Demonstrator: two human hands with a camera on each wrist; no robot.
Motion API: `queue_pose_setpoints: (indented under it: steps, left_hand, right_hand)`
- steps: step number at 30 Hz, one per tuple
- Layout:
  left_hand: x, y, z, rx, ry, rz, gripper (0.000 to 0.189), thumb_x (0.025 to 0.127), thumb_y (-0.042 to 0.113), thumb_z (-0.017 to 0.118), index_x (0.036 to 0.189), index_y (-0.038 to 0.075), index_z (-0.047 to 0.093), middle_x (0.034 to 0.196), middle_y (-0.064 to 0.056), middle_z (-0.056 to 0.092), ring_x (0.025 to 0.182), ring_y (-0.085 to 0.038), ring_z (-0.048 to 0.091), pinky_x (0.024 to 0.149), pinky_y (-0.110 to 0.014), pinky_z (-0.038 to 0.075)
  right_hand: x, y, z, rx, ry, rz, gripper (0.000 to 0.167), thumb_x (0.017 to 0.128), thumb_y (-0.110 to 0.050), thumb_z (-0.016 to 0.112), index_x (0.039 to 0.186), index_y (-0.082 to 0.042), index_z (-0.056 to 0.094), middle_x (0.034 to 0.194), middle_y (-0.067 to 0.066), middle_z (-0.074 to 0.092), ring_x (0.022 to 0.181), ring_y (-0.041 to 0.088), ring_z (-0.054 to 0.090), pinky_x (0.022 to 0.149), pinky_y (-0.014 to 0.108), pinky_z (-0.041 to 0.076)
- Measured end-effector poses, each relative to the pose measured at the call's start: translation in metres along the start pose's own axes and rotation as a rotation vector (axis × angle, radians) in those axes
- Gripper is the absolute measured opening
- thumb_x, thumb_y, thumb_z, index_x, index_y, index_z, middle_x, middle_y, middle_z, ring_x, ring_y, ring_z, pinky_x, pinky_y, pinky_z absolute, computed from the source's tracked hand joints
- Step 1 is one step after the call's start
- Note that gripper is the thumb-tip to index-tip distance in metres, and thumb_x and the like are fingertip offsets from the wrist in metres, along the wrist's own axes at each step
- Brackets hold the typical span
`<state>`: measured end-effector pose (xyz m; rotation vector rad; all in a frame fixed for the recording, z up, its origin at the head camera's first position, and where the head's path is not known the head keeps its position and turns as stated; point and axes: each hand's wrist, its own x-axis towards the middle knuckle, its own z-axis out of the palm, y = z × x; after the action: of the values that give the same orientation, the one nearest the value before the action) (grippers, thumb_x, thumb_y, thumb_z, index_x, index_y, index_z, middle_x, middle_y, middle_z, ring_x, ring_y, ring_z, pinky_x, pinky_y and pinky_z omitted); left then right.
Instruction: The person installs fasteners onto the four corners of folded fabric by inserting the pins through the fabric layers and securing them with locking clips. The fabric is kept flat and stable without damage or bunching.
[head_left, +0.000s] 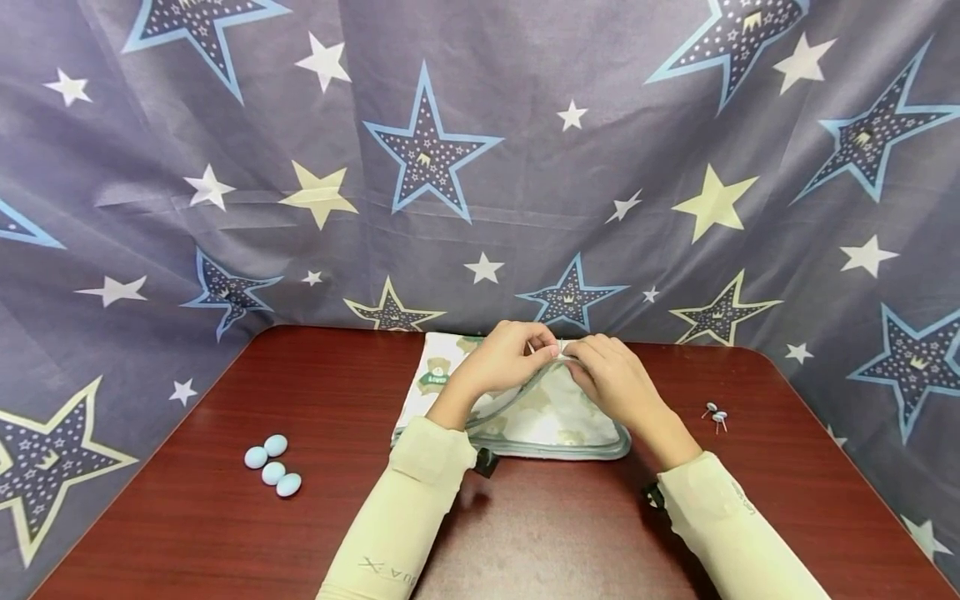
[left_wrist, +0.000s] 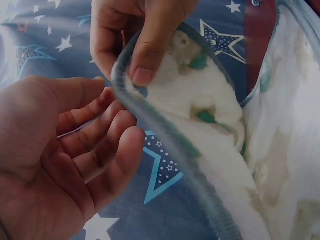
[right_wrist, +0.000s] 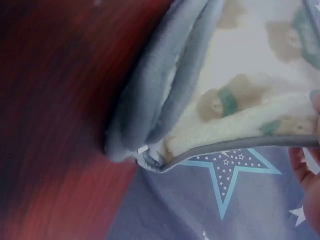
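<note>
A folded white blanket (head_left: 558, 408) with a teddy-bear print and grey-green trim lies at the middle of the table. My right hand (head_left: 611, 375) pinches a raised edge of it between thumb and fingers. A small blue-grey bit (left_wrist: 142, 92) shows beneath the right thumb. Opposite it, my left hand (head_left: 510, 354) brings thumb and forefinger together at the same trim, its other fingers loosely bent. A thin whitish point (head_left: 561, 345) shows between the hands, too small to identify. In the right wrist view, part of the right hand (right_wrist: 310, 185) shows at the blanket's lifted edge (right_wrist: 240, 146).
Several pale blue egg-shaped pieces (head_left: 274, 472) lie on the left of the red-brown table (head_left: 330, 392). Two pins with pale blue heads (head_left: 720, 417) lie on the right. A star-patterned curtain (head_left: 480, 167) hangs behind and around the table.
</note>
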<state>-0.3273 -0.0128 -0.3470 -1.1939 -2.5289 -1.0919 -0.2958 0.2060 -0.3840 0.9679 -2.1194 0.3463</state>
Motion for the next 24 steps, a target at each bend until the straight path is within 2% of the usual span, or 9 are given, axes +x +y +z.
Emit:
queue_pose_setpoints:
  steps: [12, 19, 24]
  left_hand:
    - [-0.006, -0.006, -0.008, 0.024, 0.011, -0.026, 0.011, 0.100, 0.020, 0.065, 0.097, 0.012, 0.072, 0.083, 0.003, 0.070, 0.070, -0.007, 0.061, 0.069, -0.026, 0.051]
    - [-0.027, -0.020, -0.016, 0.159, -0.065, -0.014, 0.010, 0.098, 0.017, 0.065, 0.092, 0.013, 0.071, 0.080, 0.005, 0.069, 0.071, -0.007, 0.059, 0.071, -0.029, 0.050]
    - [-0.051, -0.033, -0.030, 0.282, -0.118, -0.054, 0.011, 0.098, 0.019, 0.065, 0.089, 0.016, 0.070, 0.080, 0.006, 0.066, 0.075, -0.012, 0.060, 0.074, -0.035, 0.051]
  right_hand:
    - [-0.002, 0.004, 0.003, 0.010, -0.029, -0.006, 0.016, 0.089, -0.008, 0.075, 0.104, -0.006, 0.068, 0.092, 0.004, 0.067, 0.082, 0.023, 0.060, 0.070, 0.040, 0.047]
    - [-0.001, 0.002, 0.000, 0.008, -0.038, -0.002, 0.014, 0.089, -0.009, 0.076, 0.101, -0.008, 0.068, 0.090, 0.002, 0.066, 0.082, 0.022, 0.060, 0.070, 0.040, 0.046]
    - [-0.001, 0.001, 0.000, 0.015, -0.054, -0.005, 0.012, 0.090, -0.010, 0.075, 0.101, -0.009, 0.069, 0.090, 0.001, 0.066, 0.083, 0.021, 0.060, 0.069, 0.039, 0.046]
